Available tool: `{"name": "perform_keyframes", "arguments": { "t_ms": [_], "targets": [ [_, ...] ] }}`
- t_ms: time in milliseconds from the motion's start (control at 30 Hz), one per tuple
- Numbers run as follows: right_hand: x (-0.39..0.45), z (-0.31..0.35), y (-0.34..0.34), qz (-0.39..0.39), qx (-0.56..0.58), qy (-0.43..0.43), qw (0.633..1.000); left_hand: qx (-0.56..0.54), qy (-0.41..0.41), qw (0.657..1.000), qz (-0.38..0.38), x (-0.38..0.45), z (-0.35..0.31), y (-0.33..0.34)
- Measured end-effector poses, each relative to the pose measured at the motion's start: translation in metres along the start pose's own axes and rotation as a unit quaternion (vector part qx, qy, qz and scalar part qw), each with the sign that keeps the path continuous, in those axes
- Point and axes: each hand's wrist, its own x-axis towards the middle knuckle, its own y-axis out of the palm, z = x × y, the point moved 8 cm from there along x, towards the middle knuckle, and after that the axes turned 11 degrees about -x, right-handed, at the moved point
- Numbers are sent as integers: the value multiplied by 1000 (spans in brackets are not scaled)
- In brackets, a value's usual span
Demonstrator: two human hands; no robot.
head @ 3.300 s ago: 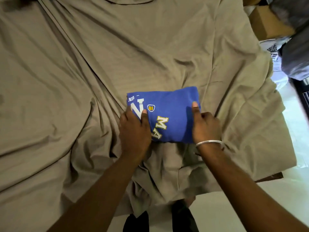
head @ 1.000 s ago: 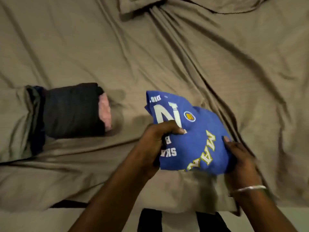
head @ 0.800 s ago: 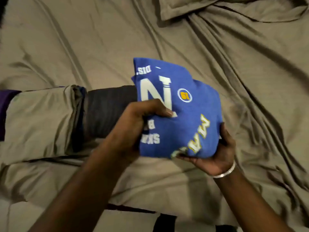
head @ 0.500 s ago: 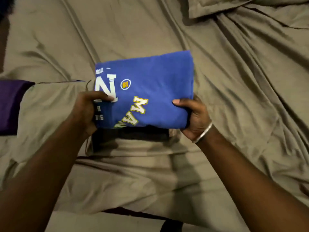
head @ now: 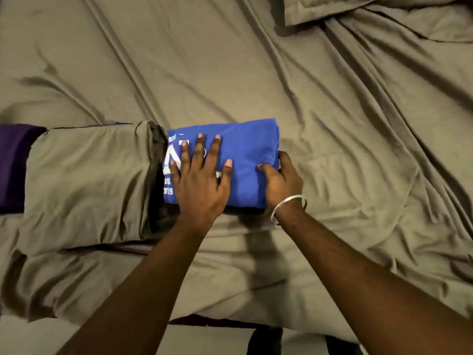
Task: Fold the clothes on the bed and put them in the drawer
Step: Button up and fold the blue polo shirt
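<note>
A folded blue shirt point(head: 247, 144) with white and yellow lettering lies on the bed, on top of a dark folded garment point(head: 156, 139) of which only the edges show. My left hand point(head: 199, 180) presses flat on the shirt's left half, fingers spread. My right hand point(head: 281, 183) holds the shirt's right edge, with the thumb on top and the fingers curled round the side. A folded khaki garment point(head: 87, 185) lies directly to the left, touching the pile, and a purple one point(head: 12, 165) lies beyond it at the frame's left edge.
The wrinkled khaki bed sheet point(head: 332, 111) covers the whole bed. A pillow point(head: 384, 16) in the same fabric lies at the top right. The bed's near edge runs along the bottom, with pale floor point(head: 217, 339) below it.
The blue shirt was carried left across the bed and set down on the dark garment. My left hand let go of its edge and now lies flat on top.
</note>
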Motion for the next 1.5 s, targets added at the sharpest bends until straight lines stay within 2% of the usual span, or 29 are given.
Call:
{"name": "perform_keyframes", "arguments": {
  "t_ms": [67,200,333,400,467,567,733,833,933,1100,1167,1233,1267,1400,1500],
  "targets": [
    [-4,-6,1,20,-136,-9,991,17,-11,1000,10,3,5,6],
    [-19,-23,1,82,-51,82,992,29,-23,998,53,3,-2,5],
    [-34,-35,-42,73,-89,129,985,-7,-63,994,95,-18,-30,-12],
    [-51,-46,-74,76,-89,137,984,-38,-50,994,94,-35,-64,-17],
    [-78,-61,-119,68,-67,159,983,-43,-1,992,122,-59,-115,-12],
    [-126,-99,-208,11,-20,200,979,-56,112,979,160,-113,-216,-2],
    [-229,-186,-357,-75,45,240,967,-61,249,936,242,-232,-367,29],
    [-323,-243,-454,-195,63,267,942,-53,363,890,270,-332,-452,46],
    [-434,-317,-529,-292,130,304,898,-53,449,836,311,-454,-525,65],
    [-632,-427,-603,-423,128,360,822,-41,582,722,371,-680,-600,90],
    [-704,-473,-611,-455,129,384,793,-26,612,680,404,-762,-611,97],
    [-789,-536,-608,-492,152,423,745,-8,654,618,436,-859,-615,101],
    [-813,-549,-602,-500,153,439,730,-2,667,599,444,-885,-612,103],
    [-937,-579,-572,-528,136,524,654,42,726,477,493,-1027,-589,110],
    [-995,-599,-537,-522,121,581,612,71,762,394,510,-1099,-564,112]
  ]
}}
